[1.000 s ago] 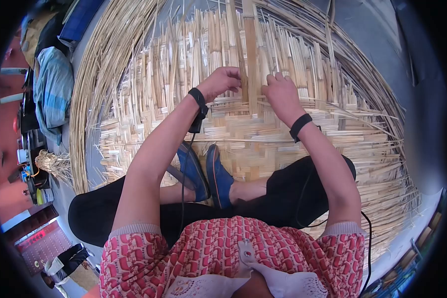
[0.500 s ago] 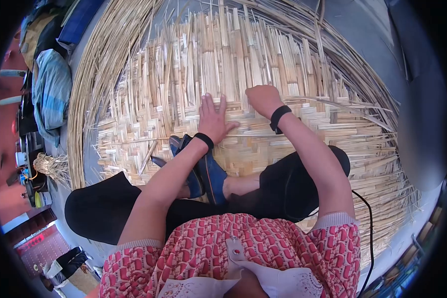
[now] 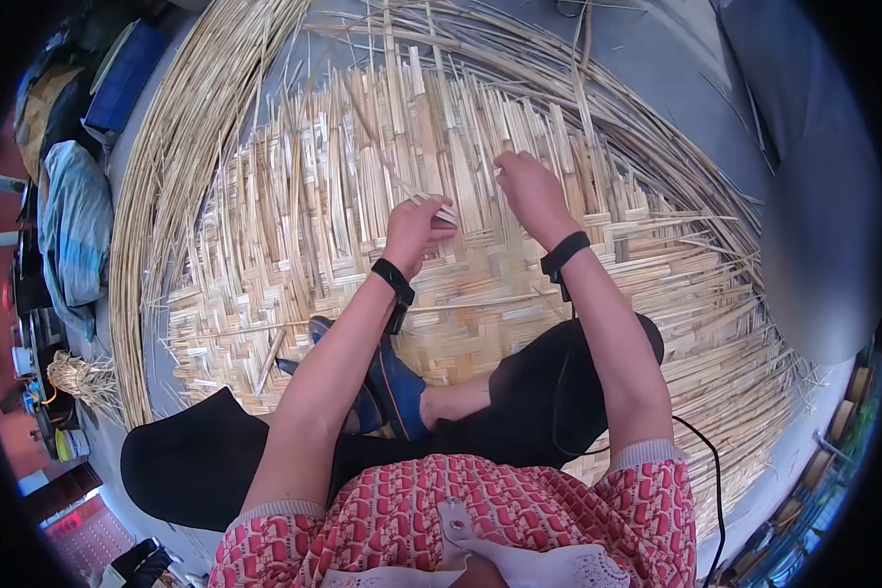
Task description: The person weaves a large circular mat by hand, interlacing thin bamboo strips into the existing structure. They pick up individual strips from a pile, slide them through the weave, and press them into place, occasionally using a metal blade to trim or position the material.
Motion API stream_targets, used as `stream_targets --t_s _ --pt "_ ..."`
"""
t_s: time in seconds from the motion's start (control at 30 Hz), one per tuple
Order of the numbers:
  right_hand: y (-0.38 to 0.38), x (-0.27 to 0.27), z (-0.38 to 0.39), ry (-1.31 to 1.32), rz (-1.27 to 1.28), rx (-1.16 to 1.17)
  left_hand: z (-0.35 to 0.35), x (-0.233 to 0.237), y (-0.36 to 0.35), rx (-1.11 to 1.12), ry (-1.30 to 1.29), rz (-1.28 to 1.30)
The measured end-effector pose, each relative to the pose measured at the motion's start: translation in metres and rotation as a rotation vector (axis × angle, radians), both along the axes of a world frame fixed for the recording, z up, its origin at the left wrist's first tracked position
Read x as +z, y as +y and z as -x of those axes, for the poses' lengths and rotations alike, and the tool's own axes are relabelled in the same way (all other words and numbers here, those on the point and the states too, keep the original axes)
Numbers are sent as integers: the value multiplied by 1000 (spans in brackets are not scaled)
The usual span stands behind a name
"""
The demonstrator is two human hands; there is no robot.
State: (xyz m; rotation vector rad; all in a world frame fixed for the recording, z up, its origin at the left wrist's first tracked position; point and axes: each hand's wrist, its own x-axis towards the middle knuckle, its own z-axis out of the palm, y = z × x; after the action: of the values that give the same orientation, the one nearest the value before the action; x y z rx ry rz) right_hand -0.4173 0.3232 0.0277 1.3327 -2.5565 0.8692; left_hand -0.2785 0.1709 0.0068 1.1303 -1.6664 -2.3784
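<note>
A half-woven mat (image 3: 431,284) of pale split reeds spreads in front of me, with a zigzag weave nearest my legs and loose ends fanning out at the far side. My left hand (image 3: 416,235) is over the middle of the mat, fingers curled round a reed strip (image 3: 402,181) that slants up and away to the left. To its right, my right hand (image 3: 537,201) is closed above the lengthwise strips, thumb and fingertips pinched together. Whatever is in that pinch, if anything, is too small to make out. Both wrists wear black bands.
Long reed bundles lie along the left (image 3: 162,196) and far right (image 3: 657,127) of the mat. My shoe (image 3: 394,387) and crossed legs rest on its near part. A blue-grey sack (image 3: 73,220) stands at left; a black cable (image 3: 717,461) runs by my right side.
My left hand has lifted from lying flat on the weave and curled round a strip. My right hand has shifted slightly up. The whole view has moved a little.
</note>
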Motion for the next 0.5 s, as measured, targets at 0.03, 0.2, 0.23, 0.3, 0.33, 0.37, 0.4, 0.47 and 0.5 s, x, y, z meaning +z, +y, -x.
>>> stream_targets --t_s 0.03,0.2,0.23,0.3,0.33,0.37,0.4,0.47,0.5 --pt "-5 -31 5 -318 -225 -123 -7 8 2 -1 21 -56" --pt "-28 -43 10 -529 -258 -122 -16 25 4 -61 11 -72" --pt "-33 -38 16 -598 -240 -126 -13 26 1 -70 35 -56" --pt "-29 -37 23 -662 -177 -103 -5 14 -6 -106 61 -40" --pt "-21 -35 25 -907 -128 -80 1 8 -8 -100 45 -31" --pt "-14 -25 21 -1151 -78 -55 8 3 -9 -92 29 -22" --pt "-5 -22 17 -1169 0 57 16 -2 -10 -164 -2 16" --pt "8 -5 6 -1126 59 158 27 -12 -1 -282 32 -69" --pt "16 3 -2 -1083 128 250 29 -15 6 -410 64 -151"
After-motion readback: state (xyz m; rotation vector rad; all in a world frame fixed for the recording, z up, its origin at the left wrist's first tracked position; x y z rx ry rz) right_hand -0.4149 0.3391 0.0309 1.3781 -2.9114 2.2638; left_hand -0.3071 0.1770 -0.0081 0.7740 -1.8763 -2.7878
